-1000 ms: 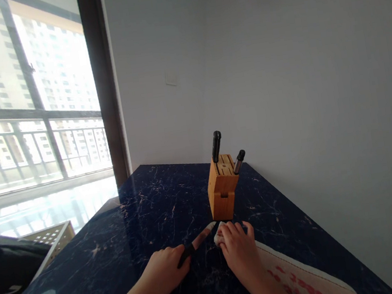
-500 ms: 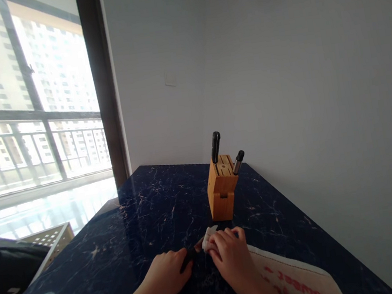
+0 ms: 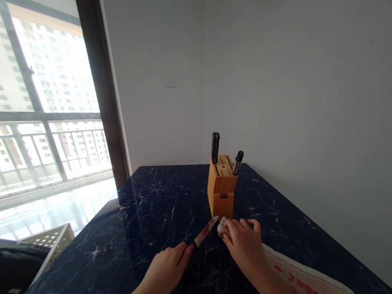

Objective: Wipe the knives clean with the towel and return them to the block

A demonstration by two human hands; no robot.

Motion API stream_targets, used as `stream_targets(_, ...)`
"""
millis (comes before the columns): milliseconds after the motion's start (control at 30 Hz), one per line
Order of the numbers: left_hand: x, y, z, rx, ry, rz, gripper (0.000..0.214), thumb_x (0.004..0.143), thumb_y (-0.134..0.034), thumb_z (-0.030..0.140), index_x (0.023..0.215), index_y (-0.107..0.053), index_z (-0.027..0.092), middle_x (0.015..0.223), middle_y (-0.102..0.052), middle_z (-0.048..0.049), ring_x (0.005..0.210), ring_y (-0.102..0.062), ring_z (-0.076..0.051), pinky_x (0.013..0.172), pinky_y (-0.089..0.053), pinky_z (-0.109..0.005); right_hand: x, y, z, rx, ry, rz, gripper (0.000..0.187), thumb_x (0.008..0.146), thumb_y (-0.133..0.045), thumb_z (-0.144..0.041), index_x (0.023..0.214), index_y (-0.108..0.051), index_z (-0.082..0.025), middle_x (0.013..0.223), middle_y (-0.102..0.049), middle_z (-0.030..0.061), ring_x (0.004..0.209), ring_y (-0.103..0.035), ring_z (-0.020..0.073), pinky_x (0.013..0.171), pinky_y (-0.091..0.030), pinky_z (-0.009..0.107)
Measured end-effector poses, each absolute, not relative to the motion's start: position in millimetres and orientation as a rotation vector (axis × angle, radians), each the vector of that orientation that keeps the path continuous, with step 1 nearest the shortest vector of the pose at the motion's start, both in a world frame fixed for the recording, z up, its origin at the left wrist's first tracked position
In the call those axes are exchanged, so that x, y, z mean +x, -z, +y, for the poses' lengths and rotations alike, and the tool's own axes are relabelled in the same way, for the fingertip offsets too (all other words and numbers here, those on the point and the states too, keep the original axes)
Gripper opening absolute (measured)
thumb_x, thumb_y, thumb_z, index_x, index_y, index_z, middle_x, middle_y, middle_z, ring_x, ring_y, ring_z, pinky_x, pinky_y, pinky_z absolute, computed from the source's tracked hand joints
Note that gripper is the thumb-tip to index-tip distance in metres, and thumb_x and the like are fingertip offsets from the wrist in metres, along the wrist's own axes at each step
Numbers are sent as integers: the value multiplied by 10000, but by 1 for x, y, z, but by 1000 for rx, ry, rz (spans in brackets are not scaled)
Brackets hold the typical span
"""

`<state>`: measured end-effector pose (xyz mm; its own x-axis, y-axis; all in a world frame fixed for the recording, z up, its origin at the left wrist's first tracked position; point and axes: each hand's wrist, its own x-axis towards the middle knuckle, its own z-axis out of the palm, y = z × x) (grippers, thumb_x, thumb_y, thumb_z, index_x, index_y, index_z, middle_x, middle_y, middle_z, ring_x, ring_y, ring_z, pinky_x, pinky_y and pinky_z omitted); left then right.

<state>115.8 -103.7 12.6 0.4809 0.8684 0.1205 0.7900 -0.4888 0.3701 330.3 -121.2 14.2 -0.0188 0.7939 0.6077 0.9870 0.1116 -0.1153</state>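
Observation:
My left hand [image 3: 166, 269] is closed around the dark handle of a small knife [image 3: 204, 232] whose blade lies low over the dark blue marble counter [image 3: 144, 223], pointing toward a wooden knife block [image 3: 222, 191]. My right hand [image 3: 243, 243] is closed on a bunched white cloth [image 3: 222, 224] just right of the blade tip, near the foot of the block. Two black-handled tools stand in the block's slots.
A white cloth with red lettering [image 3: 304, 280] lies on the counter under my right forearm. A grey wall runs along the counter's right side. A large window is at the left, with a perforated bin [image 3: 52, 235] and a dark shape below it.
My right hand with the cloth slid along the blade toward the handle half a second ago, then back out past the tip. The blade now shows fully. My left hand barely moved.

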Motion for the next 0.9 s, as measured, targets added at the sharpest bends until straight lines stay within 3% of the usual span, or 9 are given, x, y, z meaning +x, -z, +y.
stream_targets(67,115,-13,-102,2411,-457,1425,375,919,-190,409,816,-509,241,583,-613,18,640,-629,-169,563,-365,-222,331,-14,-121,-1731,497,-1857,91,761,-541,-152,805,-540,-232,766,-599,-21,787,-508,168,854,-198,384)
stream_targets(267,113,-10,-101,2406,-533,1522,184,838,-414,435,887,-415,257,738,-625,31,662,-611,-166,553,-338,-212,332,-20,-124,-1765,515,-1812,95,745,-535,-129,784,-524,-215,723,-590,-12,753,-505,168,818,-210,369)
stream_targets(600,124,-7,-111,2472,-375,1549,279,885,-296,425,895,-499,234,795,-665,-23,776,-630,-217,633,-397,-276,315,-22,-130,-1634,415,-1897,74,778,-504,-138,790,-516,-210,744,-574,-13,763,-498,155,810,-219,346)
stream_targets(900,133,6,-115,2557,-270,1432,204,900,-305,343,981,-423,198,855,-671,-50,783,-637,-223,616,-420,-267,298,-13,-136,-1590,200,-2044,115,775,-541,-132,803,-554,-243,815,-608,-27,804,-505,157,796,-228,336)
